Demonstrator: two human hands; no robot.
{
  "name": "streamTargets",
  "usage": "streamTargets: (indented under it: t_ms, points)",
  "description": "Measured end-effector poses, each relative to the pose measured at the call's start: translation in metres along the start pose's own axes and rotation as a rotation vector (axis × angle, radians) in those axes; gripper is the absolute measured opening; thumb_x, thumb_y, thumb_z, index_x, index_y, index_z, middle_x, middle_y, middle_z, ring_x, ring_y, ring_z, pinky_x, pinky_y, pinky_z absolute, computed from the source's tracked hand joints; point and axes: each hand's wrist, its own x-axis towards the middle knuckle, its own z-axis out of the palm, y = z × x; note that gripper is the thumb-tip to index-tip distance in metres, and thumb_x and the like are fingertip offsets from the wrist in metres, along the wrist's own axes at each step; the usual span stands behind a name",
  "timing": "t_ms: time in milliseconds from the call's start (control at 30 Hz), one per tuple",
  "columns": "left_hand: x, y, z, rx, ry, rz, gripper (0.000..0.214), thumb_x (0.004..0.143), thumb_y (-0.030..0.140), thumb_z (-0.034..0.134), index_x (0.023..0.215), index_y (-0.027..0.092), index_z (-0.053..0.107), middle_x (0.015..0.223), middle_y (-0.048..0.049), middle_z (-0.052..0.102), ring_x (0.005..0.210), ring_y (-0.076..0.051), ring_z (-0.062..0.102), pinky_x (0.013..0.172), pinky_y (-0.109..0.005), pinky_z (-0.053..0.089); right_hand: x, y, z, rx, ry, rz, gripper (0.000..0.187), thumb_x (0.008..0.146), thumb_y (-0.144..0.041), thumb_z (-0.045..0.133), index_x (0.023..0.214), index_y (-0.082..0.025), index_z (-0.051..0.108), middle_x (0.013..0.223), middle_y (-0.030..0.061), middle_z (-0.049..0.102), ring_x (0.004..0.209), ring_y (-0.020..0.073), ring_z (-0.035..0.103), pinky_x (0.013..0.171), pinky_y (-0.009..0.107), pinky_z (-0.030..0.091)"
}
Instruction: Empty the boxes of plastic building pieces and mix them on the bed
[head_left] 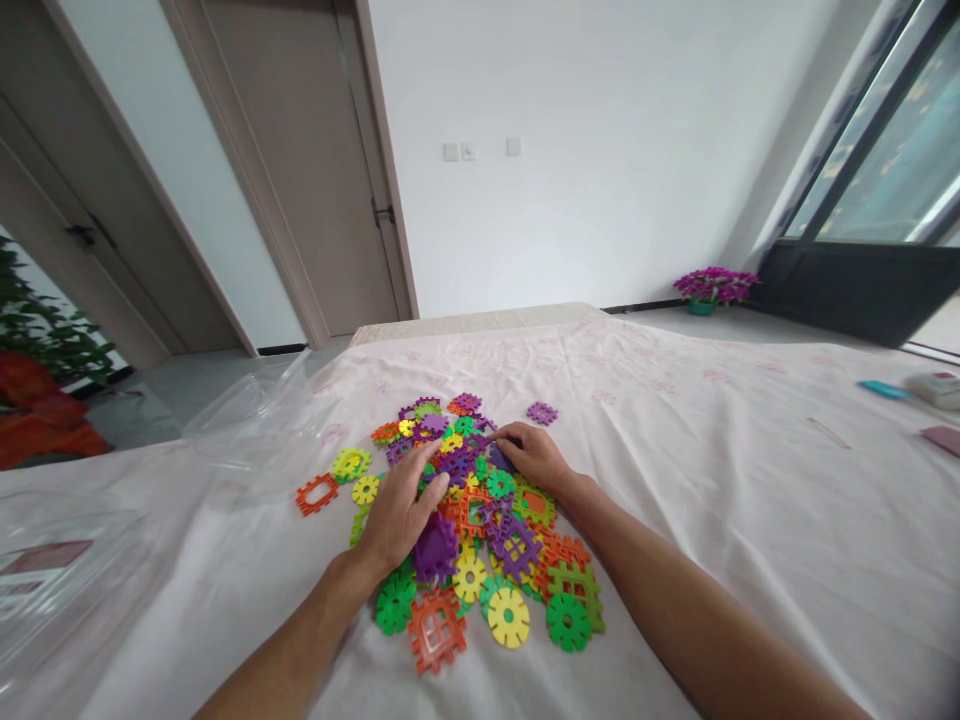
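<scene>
A heap of flat plastic building pieces [480, 520] lies on a pink sheet [712, 480]: purple, green, yellow and orange squares and toothed discs. My left hand [401, 510] rests on the left of the heap, palm down with fingers stretched out over the pieces. My right hand [534, 455] lies at the heap's far right, its fingers curled onto a purple piece [501, 458]. I cannot make out whether that hand grips it. One purple piece [541, 412] sits apart beyond the right hand. An orange square [317, 493] lies alone at the left.
A clear plastic bag [251, 410] lies at the far left of the sheet, and another clear wrapper [52, 570] sits at the near left. Small items [934, 390] rest at the right edge. Doors, a white wall and a flower pot [712, 290] stand behind.
</scene>
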Motion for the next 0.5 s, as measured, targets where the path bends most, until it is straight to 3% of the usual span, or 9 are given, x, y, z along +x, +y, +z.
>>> streamTargets:
  t_ms: [67, 133, 200, 267, 333, 400, 500]
  points:
    - [0.004, -0.002, -0.004, -0.096, 0.022, 0.008, 0.048, 0.097, 0.044, 0.038, 0.141, 0.026, 0.043, 0.146, -0.0057, 0.048, 0.136, -0.021, 0.043, 0.113, -0.041, 0.034, 0.000, 0.000, 0.000, 0.007, 0.002, 0.003, 0.026, 0.087, -0.025, 0.052, 0.101, -0.023, 0.074, 0.099, 0.0033, 0.074, 0.093, 0.0206, 0.067, 0.086, 0.031, 0.050]
    - [0.009, -0.013, -0.010, -0.083, 0.121, -0.009, 0.047, 0.097, 0.042, 0.038, 0.140, 0.024, 0.045, 0.144, -0.0069, 0.050, 0.134, -0.021, 0.045, 0.113, -0.041, 0.035, 0.000, 0.000, 0.000, 0.013, 0.000, 0.000, 0.026, 0.086, -0.024, 0.053, 0.101, -0.024, 0.074, 0.099, 0.0031, 0.074, 0.093, 0.0206, 0.067, 0.086, 0.032, 0.050]
    - [0.014, -0.030, -0.018, 0.066, 0.229, -0.064, 0.046, 0.095, 0.042, 0.039, 0.136, 0.022, 0.048, 0.138, -0.0095, 0.055, 0.131, -0.024, 0.047, 0.112, -0.045, 0.034, 0.000, 0.000, 0.000, 0.007, 0.005, -0.003, 0.026, 0.087, -0.023, 0.052, 0.101, -0.024, 0.074, 0.099, 0.0030, 0.074, 0.093, 0.0204, 0.066, 0.087, 0.032, 0.050]
    - [0.016, -0.050, -0.024, 0.284, 0.263, -0.179, 0.047, 0.094, 0.043, 0.040, 0.135, 0.020, 0.050, 0.136, -0.0126, 0.055, 0.134, -0.031, 0.043, 0.112, -0.054, 0.031, 0.001, 0.000, 0.000, -0.032, 0.042, 0.014, 0.025, 0.087, -0.023, 0.052, 0.101, -0.024, 0.073, 0.100, 0.0037, 0.073, 0.094, 0.0205, 0.065, 0.088, 0.032, 0.049]
    - [0.016, -0.066, -0.027, 0.438, 0.240, -0.333, 0.049, 0.093, 0.046, 0.040, 0.133, 0.020, 0.052, 0.139, -0.0161, 0.053, 0.135, -0.038, 0.039, 0.107, -0.063, 0.029, 0.001, 0.002, -0.001, -0.108, 0.114, 0.049, 0.026, 0.088, -0.023, 0.050, 0.104, -0.023, 0.071, 0.103, 0.0057, 0.071, 0.099, 0.0212, 0.063, 0.093, 0.034, 0.047]
    - [0.015, -0.076, -0.027, 0.490, 0.196, -0.408, 0.050, 0.093, 0.049, 0.039, 0.132, 0.020, 0.054, 0.141, -0.0177, 0.051, 0.134, -0.039, 0.041, 0.104, -0.064, 0.031, 0.001, 0.005, -0.002, -0.218, 0.192, 0.095, 0.029, 0.089, -0.024, 0.050, 0.112, -0.022, 0.068, 0.113, 0.0089, 0.068, 0.109, 0.0241, 0.059, 0.099, 0.039, 0.043]
    - [0.015, -0.078, -0.021, 0.447, 0.127, -0.326, 0.051, 0.095, 0.048, 0.036, 0.131, 0.018, 0.054, 0.138, -0.0172, 0.054, 0.129, -0.033, 0.049, 0.106, -0.056, 0.035, -0.001, 0.012, -0.004, -0.388, 0.258, 0.230, 0.037, 0.091, -0.031, 0.052, 0.126, -0.022, 0.060, 0.136, 0.0138, 0.054, 0.127, 0.0328, 0.045, 0.104, 0.050, 0.037]
